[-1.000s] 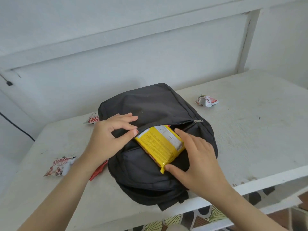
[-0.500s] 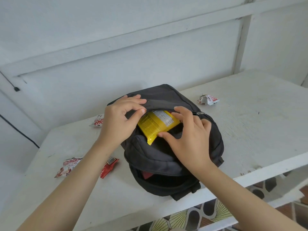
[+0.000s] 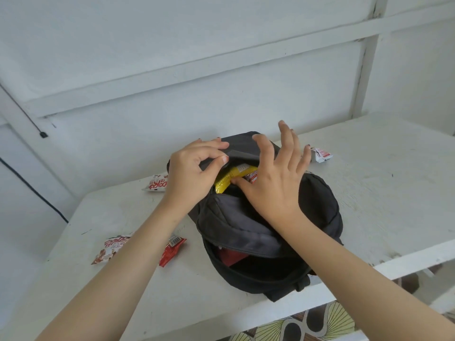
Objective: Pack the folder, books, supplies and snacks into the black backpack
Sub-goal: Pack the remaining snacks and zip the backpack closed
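The black backpack point(image 3: 317, 205) lies on the white table point(image 3: 384, 193), its front pocket and main compartment both unzipped. My left hand point(image 3: 194, 173) pinches the upper edge of the front pocket and holds it up. A yellow snack packet point(image 3: 225, 182) sits mostly inside that pocket, beside a red-and-white wrapper point(image 3: 252, 177). My right hand point(image 3: 273, 183) has its fingers spread, with the thumb pressing on the yellow packet. Something red point(image 3: 230, 257) shows inside the main compartment.
Loose snack packets lie on the table: one red-and-white point(image 3: 156, 184) behind my left wrist, one point(image 3: 110, 249) at the left, a red one point(image 3: 172, 249) under my left forearm, a small one point(image 3: 321, 153) at the back right. A wall stands close behind.
The yellow packet has slid from mostly outside to mostly inside the front pocket. My right hand has let go of it and spread its fingers, only the thumb touching. The bag's main compartment now gapes.
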Available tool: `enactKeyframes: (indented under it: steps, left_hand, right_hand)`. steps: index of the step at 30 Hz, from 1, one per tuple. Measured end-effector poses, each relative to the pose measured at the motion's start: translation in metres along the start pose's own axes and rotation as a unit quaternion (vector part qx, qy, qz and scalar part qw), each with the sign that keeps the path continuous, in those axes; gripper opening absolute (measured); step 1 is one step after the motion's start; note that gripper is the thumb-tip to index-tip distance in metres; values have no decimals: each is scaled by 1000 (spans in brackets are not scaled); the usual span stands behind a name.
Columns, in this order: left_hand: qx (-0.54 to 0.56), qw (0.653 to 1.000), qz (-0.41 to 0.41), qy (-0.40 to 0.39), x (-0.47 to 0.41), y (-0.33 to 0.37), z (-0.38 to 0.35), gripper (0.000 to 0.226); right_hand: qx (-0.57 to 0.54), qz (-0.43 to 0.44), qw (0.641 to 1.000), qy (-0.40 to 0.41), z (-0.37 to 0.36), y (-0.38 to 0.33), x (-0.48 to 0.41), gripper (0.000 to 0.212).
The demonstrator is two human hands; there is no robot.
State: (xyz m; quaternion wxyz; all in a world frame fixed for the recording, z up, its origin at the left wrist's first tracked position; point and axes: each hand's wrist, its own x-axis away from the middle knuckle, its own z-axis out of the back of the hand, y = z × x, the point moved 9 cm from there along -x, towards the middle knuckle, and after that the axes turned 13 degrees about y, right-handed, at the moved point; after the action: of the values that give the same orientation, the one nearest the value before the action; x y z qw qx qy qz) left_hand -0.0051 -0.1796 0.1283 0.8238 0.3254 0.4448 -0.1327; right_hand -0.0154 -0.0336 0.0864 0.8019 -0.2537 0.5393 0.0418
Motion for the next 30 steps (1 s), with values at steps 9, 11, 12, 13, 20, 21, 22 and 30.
enactKeyframes:
  steps: [9, 11, 12, 13, 20, 21, 22, 30]
  left_hand:
    - [0, 998, 47, -49, 12, -10, -13, 8]
    - [11, 990, 61, -125, 16, -11, -28, 13]
    - [19, 984, 65, -166, 18, -8, -37, 17]
    - [25, 977, 72, -201, 20, -6, -47, 22]
    - [-7, 943, 64, -327, 21, 10, -113, 40]
    - [-13, 940, 52, -337, 23, 11, -120, 40]
    - [-23, 940, 41, -338, 26, 10, -125, 40]
    - [-56, 966, 52, -246, 24, 3, -122, 29]
  right_hand:
    - [-138, 4, 981, -139, 3, 17, 8, 91]
    - [-179, 7, 969, -168, 10, 31, 10, 83]
    - [-198, 8, 964, -176, 14, 39, 9, 78]
    - [-216, 3, 960, -179, 17, 48, 8, 73]
    - [-169, -172, 946, -218, -30, 154, -12, 29]
    - [-139, -177, 946, -233, -45, 171, -12, 30]
    - [-109, -180, 945, -250, -61, 188, -12, 32]
    - [123, -151, 919, -344, -136, 264, -7, 50]
